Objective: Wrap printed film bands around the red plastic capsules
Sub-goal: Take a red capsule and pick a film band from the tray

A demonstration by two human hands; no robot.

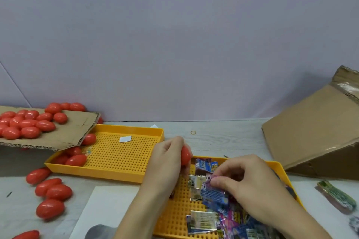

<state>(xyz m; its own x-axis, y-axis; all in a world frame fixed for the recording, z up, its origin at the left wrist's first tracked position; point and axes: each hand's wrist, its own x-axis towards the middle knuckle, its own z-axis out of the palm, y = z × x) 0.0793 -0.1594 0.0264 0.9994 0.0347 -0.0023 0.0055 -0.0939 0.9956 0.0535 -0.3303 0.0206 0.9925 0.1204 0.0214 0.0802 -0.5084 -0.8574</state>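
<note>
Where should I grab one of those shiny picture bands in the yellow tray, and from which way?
Probably pinch a film band by a free edge, coming from above: it lies flat and thin in the yellow tray, so there is no thick side to hold. The right hand already pinches one that way, while the left hand holds a red capsule.

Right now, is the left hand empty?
No, the left hand grips a red egg-shaped plastic capsule above the near perforated yellow plastic tray.
</note>
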